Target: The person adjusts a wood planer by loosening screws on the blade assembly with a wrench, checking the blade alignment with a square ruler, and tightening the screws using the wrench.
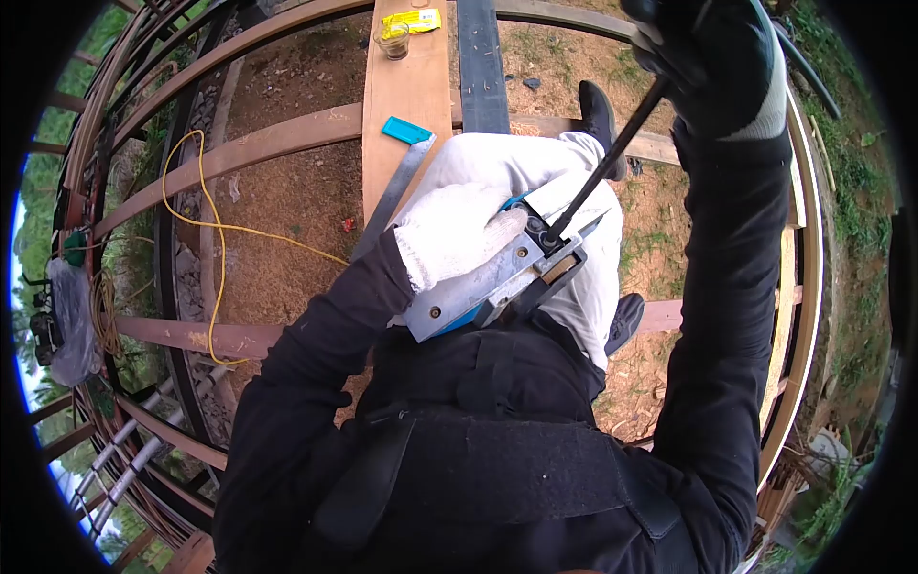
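a planer (459,304) lies across the lap (593,287), long axis running near left to far right; the left hand (459,234), nearer to it, grasps its far half. a rod (612,158) slants up from that end to the raised right hand (712,72), clenched around its top.

A wooden board (406,91) carried a yellow packet (415,19), a glass (393,42) just beside it and, nearer, a blue-handled square (405,130); wood shavings (645,387) littered the ground (287,81) below.

Planer (467,295) on the lap (595,282); cup (393,42) and square (407,131) on the plank (406,88) ahead; cord (222,256) left.
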A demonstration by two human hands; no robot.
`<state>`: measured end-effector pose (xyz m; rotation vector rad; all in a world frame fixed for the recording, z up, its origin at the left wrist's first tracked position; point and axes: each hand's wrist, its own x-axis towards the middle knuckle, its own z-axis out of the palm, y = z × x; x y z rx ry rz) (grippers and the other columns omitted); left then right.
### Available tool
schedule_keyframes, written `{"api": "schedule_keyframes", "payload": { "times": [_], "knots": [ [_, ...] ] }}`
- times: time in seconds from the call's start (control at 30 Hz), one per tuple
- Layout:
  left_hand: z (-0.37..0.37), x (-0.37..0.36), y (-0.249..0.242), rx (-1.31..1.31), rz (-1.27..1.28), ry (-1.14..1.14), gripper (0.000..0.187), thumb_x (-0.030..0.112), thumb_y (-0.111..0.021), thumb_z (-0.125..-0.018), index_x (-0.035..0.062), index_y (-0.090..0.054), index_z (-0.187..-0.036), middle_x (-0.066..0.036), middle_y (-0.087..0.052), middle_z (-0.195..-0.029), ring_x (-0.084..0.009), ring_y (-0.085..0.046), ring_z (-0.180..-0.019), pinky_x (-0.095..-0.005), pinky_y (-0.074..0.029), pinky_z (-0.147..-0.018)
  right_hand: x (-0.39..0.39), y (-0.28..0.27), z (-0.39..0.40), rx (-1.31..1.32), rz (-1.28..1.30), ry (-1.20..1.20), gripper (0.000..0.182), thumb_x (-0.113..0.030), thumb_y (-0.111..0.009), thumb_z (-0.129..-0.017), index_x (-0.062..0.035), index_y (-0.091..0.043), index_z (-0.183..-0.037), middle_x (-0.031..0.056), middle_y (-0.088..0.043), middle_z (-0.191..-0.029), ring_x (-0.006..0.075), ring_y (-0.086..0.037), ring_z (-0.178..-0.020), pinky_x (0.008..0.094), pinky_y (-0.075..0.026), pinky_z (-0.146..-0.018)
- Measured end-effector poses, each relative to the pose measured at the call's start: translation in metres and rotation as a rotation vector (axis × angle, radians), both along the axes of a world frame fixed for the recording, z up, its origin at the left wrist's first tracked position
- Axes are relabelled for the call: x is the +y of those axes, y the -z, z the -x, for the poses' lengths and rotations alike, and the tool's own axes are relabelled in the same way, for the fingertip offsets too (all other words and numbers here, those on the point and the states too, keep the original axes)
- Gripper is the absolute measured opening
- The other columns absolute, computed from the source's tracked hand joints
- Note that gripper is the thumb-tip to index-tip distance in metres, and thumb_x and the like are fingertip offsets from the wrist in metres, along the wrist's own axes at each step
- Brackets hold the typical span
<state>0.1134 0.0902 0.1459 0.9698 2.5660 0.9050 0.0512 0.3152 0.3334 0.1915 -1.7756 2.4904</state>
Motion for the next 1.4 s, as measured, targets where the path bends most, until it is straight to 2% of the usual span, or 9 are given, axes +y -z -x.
{"api": "schedule_keyframes", "payload": {
  "times": [0.1,0.37,0.5,0.6,0.7,0.8,0.93,1.2,1.4],
  "knots": [
    [0.000,0.000,-0.003,-0.057,0.013,-0.004,0.034,0.032,-0.055,-0.104,0.0012,-0.067,-0.115,-0.023,-0.070,-0.102,-0.0416,-0.067,-0.098,-0.0485,-0.052,-0.089,0.013,0.018,0.033,0.215,-0.009,-0.573,0.049,-0.049,-0.047,-0.108,-0.0074,-0.065,-0.127,0.0224,-0.071,-0.079,0.0136,-0.040,-0.031,0.0249,-0.030,-0.032],
    [0.010,-0.010,-0.028,-0.017,-0.166,-0.100,0.044,0.031,-0.067,-0.100,-0.0017,-0.065,-0.130,-0.021,-0.070,-0.124,-0.0332,-0.067,-0.118,-0.0397,-0.052,-0.101,-0.007,0.040,0.020,0.297,-0.068,-0.168,0.040,-0.035,-0.054,-0.108,-0.0003,-0.060,-0.128,0.0081,-0.064,-0.093,0.0111,-0.058,-0.072,0.0239,-0.046,-0.059],
    [0.070,-0.012,-0.061,-0.668,-1.245,-0.157,0.070,0.031,-0.078,-0.094,0.0045,-0.047,-0.152,-0.012,-0.060,-0.139,-0.0231,-0.060,-0.126,-0.0349,-0.047,-0.111,-0.020,0.015,0.019,-0.175,0.020,-0.140,0.033,-0.036,-0.052,-0.109,-0.0079,-0.068,-0.103,0.0057,-0.063,-0.066,0.0092,-0.045,-0.043,0.0234,-0.032,-0.041],
    [0.081,0.020,-0.125,-0.370,-1.522,0.135,0.085,0.051,-0.076,-0.091,0.0026,-0.043,-0.153,-0.013,-0.057,-0.145,-0.0285,-0.056,-0.135,-0.0417,-0.045,-0.113,-0.033,0.010,0.000,-0.147,0.010,-0.133,0.030,-0.037,-0.056,-0.106,-0.0106,-0.069,-0.103,0.0044,-0.063,-0.064,0.0080,-0.044,-0.041,0.0231,-0.030,-0.039],
    [0.089,0.053,-0.157,-0.400,-1.760,0.250,0.052,0.051,-0.065,-0.099,0.0045,-0.068,-0.121,-0.015,-0.071,-0.108,-0.0349,-0.066,-0.118,-0.0509,-0.043,-0.114,-0.033,0.007,-0.007,-0.085,-0.023,-0.138,0.029,-0.037,-0.056,-0.106,-0.0110,-0.069,-0.104,0.0029,-0.063,-0.065,0.0070,-0.045,-0.042,0.0225,-0.029,-0.039],
    [0.102,0.067,-0.162,-0.266,-1.792,0.401,0.056,0.052,-0.049,-0.107,0.0139,-0.040,-0.067,-0.002,-0.039,-0.064,-0.0279,-0.058,-0.084,-0.0588,-0.039,-0.111,-0.028,0.013,-0.011,-0.002,-0.020,-0.152,0.030,-0.036,-0.057,-0.106,-0.0086,-0.068,-0.106,0.0026,-0.063,-0.067,0.0081,-0.047,-0.045,0.0241,-0.033,-0.042],
    [0.102,0.076,-0.168,-0.334,-1.844,0.524,0.061,0.045,-0.041,-0.111,0.0156,-0.037,-0.058,0.001,-0.034,-0.058,-0.0189,-0.042,-0.064,-0.0510,-0.044,-0.102,-0.006,0.050,-0.025,0.124,-0.295,0.020,0.027,-0.026,-0.065,-0.100,-0.0027,-0.068,-0.114,0.0105,-0.069,-0.089,0.0207,-0.069,-0.076,0.0323,-0.055,-0.068],
    [0.095,0.098,-0.173,-0.363,-1.914,0.699,0.059,0.043,-0.039,-0.112,0.0160,-0.046,-0.059,0.002,-0.039,-0.054,-0.0172,-0.043,-0.054,-0.0475,-0.049,-0.081,0.022,-0.039,-0.072,0.971,-1.457,0.613,0.055,-0.021,-0.079,-0.076,-0.0025,-0.065,-0.125,0.0187,-0.063,-0.116,0.0374,-0.058,-0.116,0.0529,-0.043,-0.107],
    [0.089,0.090,-0.173,-0.432,-1.963,0.726,0.062,0.046,-0.039,-0.111,0.0159,-0.042,-0.056,0.000,-0.041,-0.055,-0.0174,-0.042,-0.054,-0.0461,-0.049,-0.080,0.010,-0.025,-0.041,0.832,-1.580,0.545,0.038,-0.041,-0.079,-0.077,-0.0136,-0.062,-0.097,0.0064,-0.062,-0.085,0.0292,-0.063,-0.082,0.0453,-0.045,-0.082]
  ]
}}
